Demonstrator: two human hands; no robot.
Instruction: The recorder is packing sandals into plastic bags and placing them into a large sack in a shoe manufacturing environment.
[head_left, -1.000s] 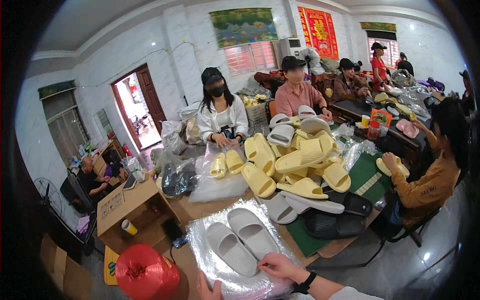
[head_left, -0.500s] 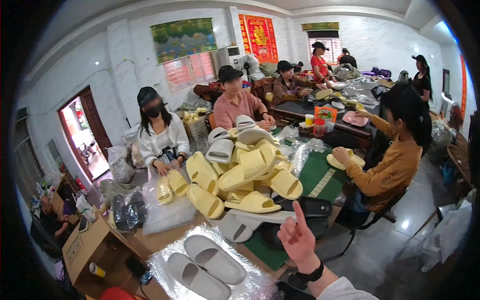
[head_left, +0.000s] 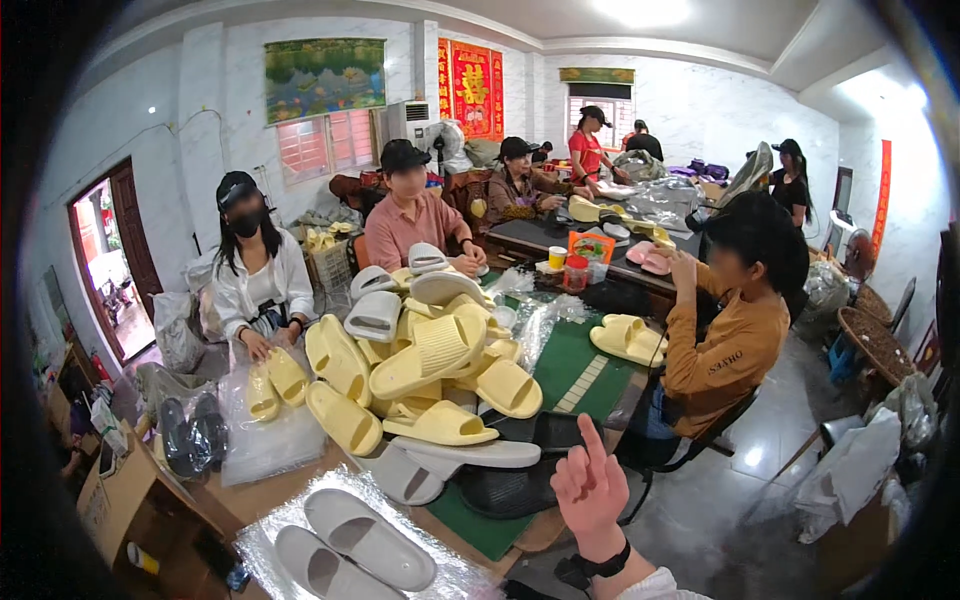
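Observation:
My right hand (head_left: 590, 488) is raised above the table's near edge, index finger pointing up and the other fingers curled, holding nothing; a black band circles the wrist. My left hand is out of view. Below and left of the hand, a pair of white slippers (head_left: 350, 550) lies on a crinkled clear plastic bag (head_left: 262, 540). A heap of pale yellow slippers (head_left: 430, 365) fills the middle of the table, with grey slippers (head_left: 440, 460) and a black slipper (head_left: 505, 490) at its near side.
A person in a white top (head_left: 258, 285) handles yellow slippers in a bag at the left. A person in pink (head_left: 412, 222) sits behind the heap; one in an orange top (head_left: 730, 340) sits at the right. An open cardboard box (head_left: 120, 490) stands lower left.
My right hand has lifted off the white slippers and risen, one finger now pointing up. The view has swung to the right, shifting the slippers and bag toward the lower left.

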